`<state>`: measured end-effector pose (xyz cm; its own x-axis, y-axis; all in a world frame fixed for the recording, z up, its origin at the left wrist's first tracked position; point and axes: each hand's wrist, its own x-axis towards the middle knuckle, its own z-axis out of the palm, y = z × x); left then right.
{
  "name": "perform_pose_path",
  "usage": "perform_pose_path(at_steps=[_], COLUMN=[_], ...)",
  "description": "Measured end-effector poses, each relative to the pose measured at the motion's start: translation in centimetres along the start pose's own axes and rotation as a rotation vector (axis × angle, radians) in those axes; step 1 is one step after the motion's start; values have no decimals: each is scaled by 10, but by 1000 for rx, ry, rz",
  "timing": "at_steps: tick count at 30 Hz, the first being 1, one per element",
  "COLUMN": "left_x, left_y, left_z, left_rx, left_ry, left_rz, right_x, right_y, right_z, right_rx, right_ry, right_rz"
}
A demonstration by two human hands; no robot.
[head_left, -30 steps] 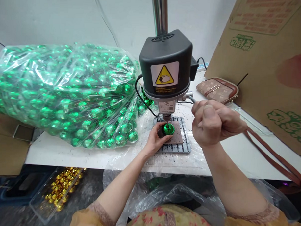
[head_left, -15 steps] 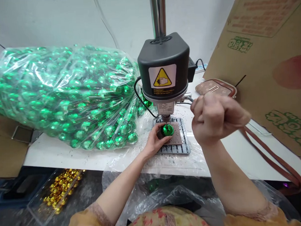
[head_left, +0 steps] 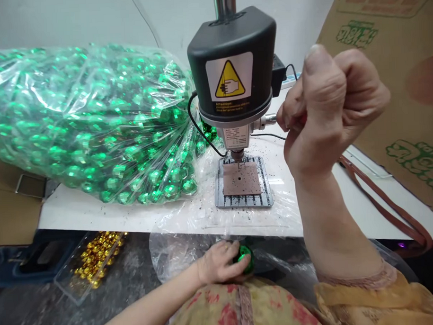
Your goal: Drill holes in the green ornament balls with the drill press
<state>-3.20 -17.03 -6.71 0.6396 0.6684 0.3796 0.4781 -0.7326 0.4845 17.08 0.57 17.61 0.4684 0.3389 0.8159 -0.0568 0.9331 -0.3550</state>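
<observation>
We see a faceted green ball [head_left: 246,253] at bottom centre, below the table's edge, with our left hand [head_left: 220,264] closed round it. Well apart, at right of centre, our right hand [head_left: 330,111] is curled in a fist on the lever [head_left: 271,119] of the drill press [head_left: 231,41]. Its warning label [head_left: 229,79], upper centre, reads "Attention:" beneath a yellow hand triangle; we cannot make out the smaller lines, nor the print on the white plate [head_left: 236,137] below. Green lettering marks the cardboard box [head_left: 388,99], upper right, illegible to us.
</observation>
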Motion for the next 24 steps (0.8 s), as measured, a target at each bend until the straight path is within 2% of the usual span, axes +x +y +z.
perform_pose_path(at_steps=[2, 5, 8, 10, 11, 13, 16, 18, 20, 22, 24], left_x=[-16, -22, -12, 8, 22, 59, 121, 157, 185, 203, 214], left_y=[-2, -1, 4, 2, -3, -24, -75, -110, -137, -156, -168], left_z=[9, 8, -10, -30, -41, -64, -95, -110, -116, -116, -112], left_rx=[41, 106, 85, 62, 70, 116, 214, 311, 420, 491, 518], left_ry=[-103, -110, -75, 57, 154, 364, 449, 389, 216, 64, 19], left_rz=[-62, -150, 32, 111, 89, -92, -267, -419, -521, -551, -551], right_x=[0, 0, 1, 0, 0, 0, -1, -1, -1, -1, -1], right_y=[1, 2, 2, 0, -1, -2, -2, -1, 0, 0, 0], right_z=[0, -2, -3, -2, -2, -3, -5, -6, -8, -8, -8], right_rx=[-19, -3, 59, 55, 45, 20, 10, 6, 2, 4, 9], right_ry=[10, 7, -18, -23, -19, -20, -27, -41, -42, -37, -30], right_rz=[12, 6, -20, -2, 6, 16, 0, 11, 20, 6, -15])
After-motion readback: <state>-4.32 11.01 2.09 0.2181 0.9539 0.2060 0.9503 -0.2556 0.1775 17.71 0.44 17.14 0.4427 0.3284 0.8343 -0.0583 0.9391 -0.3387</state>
